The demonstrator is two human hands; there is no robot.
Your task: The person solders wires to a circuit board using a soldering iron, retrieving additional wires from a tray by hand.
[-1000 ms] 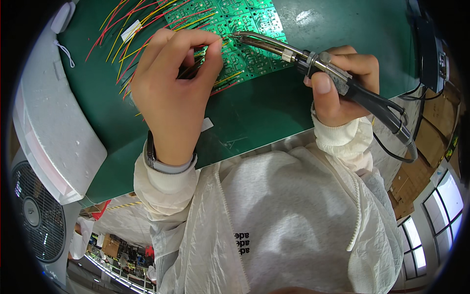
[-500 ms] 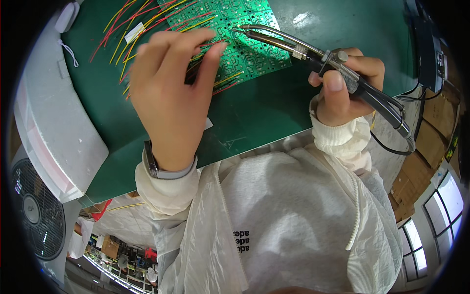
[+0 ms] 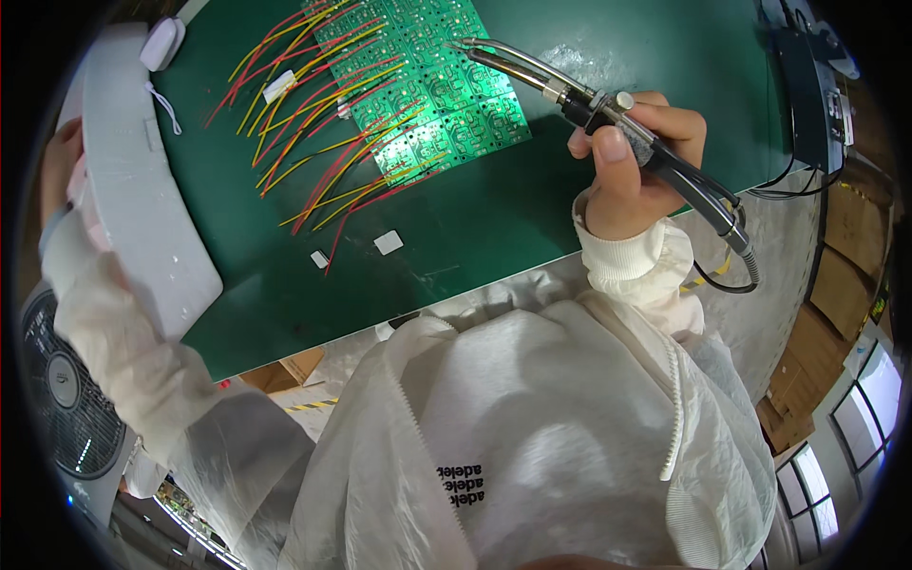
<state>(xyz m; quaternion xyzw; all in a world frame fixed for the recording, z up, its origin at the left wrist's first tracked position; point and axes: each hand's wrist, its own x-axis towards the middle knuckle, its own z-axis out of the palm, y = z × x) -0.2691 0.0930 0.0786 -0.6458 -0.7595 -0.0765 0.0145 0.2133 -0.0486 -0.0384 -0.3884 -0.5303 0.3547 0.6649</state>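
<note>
My right hand (image 3: 632, 157) is closed around a soldering iron (image 3: 684, 176) with a thin metal feed tube along its top. Its tip points left, over a green circuit board panel (image 3: 456, 95); whether it touches cannot be told. Red and yellow wires (image 3: 318, 138) run from the panel's left part and spread out over the green table mat (image 3: 475, 223). My left hand (image 3: 59, 171) is at the far left, by the outer side of a white foam-like box (image 3: 157, 209); its fingers are mostly hidden.
Small white pieces (image 3: 388, 242) lie on the mat near the wires. A white device with a strap (image 3: 163, 43) rests on the box's far end. A dark box-shaped unit (image 3: 807, 104) with cables stands at the right edge. Below left is a fan (image 3: 71, 380).
My left hand has left the wires and panel and moved far left to the white box. My right hand still holds the soldering iron over the panel, slightly further left in view.
</note>
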